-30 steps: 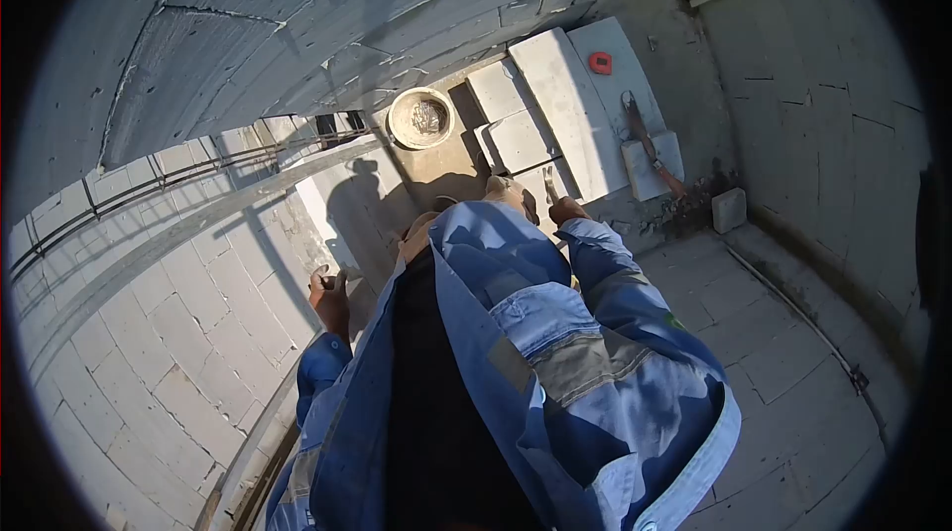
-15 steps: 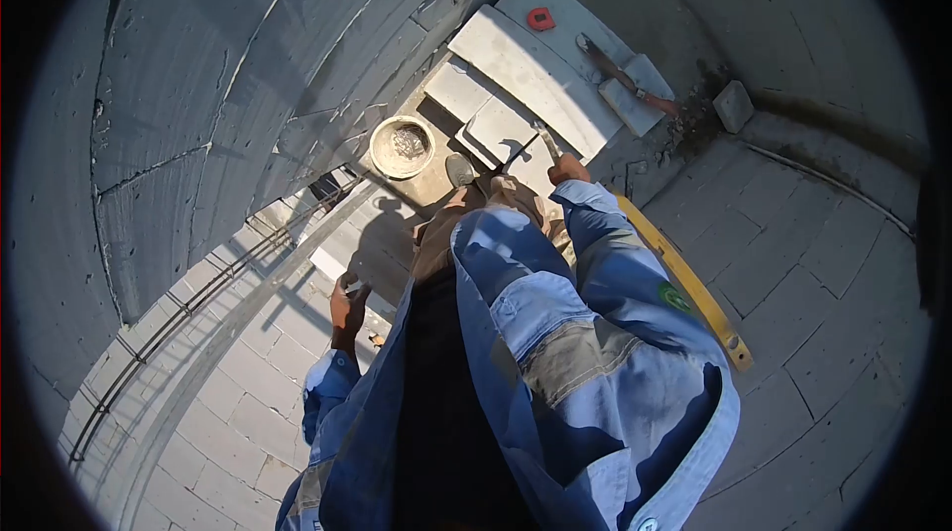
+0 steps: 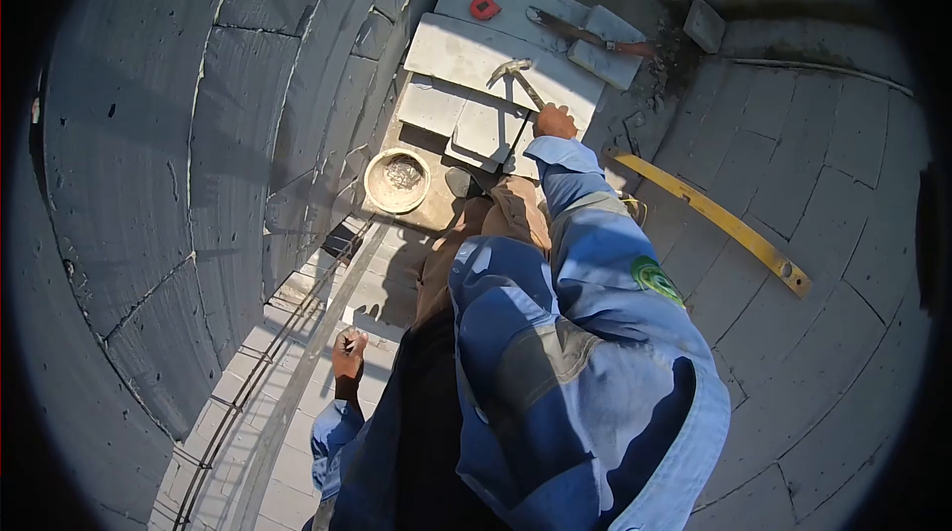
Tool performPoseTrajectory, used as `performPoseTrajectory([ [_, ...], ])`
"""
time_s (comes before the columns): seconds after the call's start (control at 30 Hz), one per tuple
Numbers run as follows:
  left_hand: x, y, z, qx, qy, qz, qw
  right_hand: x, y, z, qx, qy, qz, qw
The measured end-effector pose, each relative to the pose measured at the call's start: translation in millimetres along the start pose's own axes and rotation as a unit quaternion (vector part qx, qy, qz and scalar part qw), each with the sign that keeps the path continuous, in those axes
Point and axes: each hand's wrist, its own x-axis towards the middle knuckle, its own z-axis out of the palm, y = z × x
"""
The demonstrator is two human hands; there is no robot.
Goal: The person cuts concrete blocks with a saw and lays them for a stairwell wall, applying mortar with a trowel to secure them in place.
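Note:
My right hand (image 3: 555, 120) is closed around the handle of a claw hammer (image 3: 531, 91), whose metal head lies over the pale blocks in this view. Beneath it is a long light block (image 3: 466, 53), with smaller blocks (image 3: 484, 134) on the near side. On the left, my left hand (image 3: 348, 354) hangs low beside my body with its fingers curled in; I cannot tell what, if anything, is inside them. A round bucket (image 3: 371, 186) with grey material in it stands close to my shoe (image 3: 458, 181).
A red tape measure (image 3: 484, 6) and a dark-bladed tool with a reddish handle (image 3: 627, 47) rest on the far blocks. To the right lies a yellow spirit level (image 3: 729, 224). Steel rods (image 3: 235, 400) run along the lower left, beneath a grey block wall (image 3: 233, 105).
My right hand has lifted the hammer forward over the long block, its head now turned to the left. My left hand is lower and its fingers are curled. The whole view has shifted.

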Motion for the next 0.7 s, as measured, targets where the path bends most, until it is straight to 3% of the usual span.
performPoseTrajectory([
  [0.17, 25.4, 61.8, 27.9, 0.018, -0.013, 0.0, 1.0, -27.2, 39.3, 25.7, 0.041, -0.132, 0.054, 0.989],
  [0.23, 38.7, 68.5, 34.9, -0.004, -0.022, 0.031, 0.999, -38.1, 62.1, 54.5, 0.121, -0.124, -0.017, 0.985],
  [0.3, 43.5, 93.8, 44.7, 0.073, -0.032, 0.003, 0.997, -60.9, 66.6, 44.9, 0.09, -0.165, -0.122, 0.975],
  [0.37, 55.6, 98.0, 49.2, 0.113, -0.035, 0.042, 0.992, -70.4, 83.0, 68.5, 0.101, -0.123, -0.168, 0.973],
  [0.43, 82.0, 88.3, 51.2, 0.098, -0.088, 0.081, 0.988, -94.1, 84.0, 61.6, 0.132, -0.111, -0.15, 0.973],
  [0.5, 98.8, 94.1, 53.0, 0.076, -0.097, 0.047, 0.991, -108.0, 88.7, 60.8, 0.15, -0.119, -0.119, 0.974],
  [0.57, 115.0, 109.6, 50.1, 0.147, -0.136, 0.038, 0.979, -122.5, 93.2, 58.9, 0.175, -0.11, -0.103, 0.973],
  [0.7, 169.4, 111.5, 53.9, 0.179, -0.158, 0.137, 0.961, -142.7, 100.0, 43.5, 0.208, -0.079, -0.101, 0.97],
])
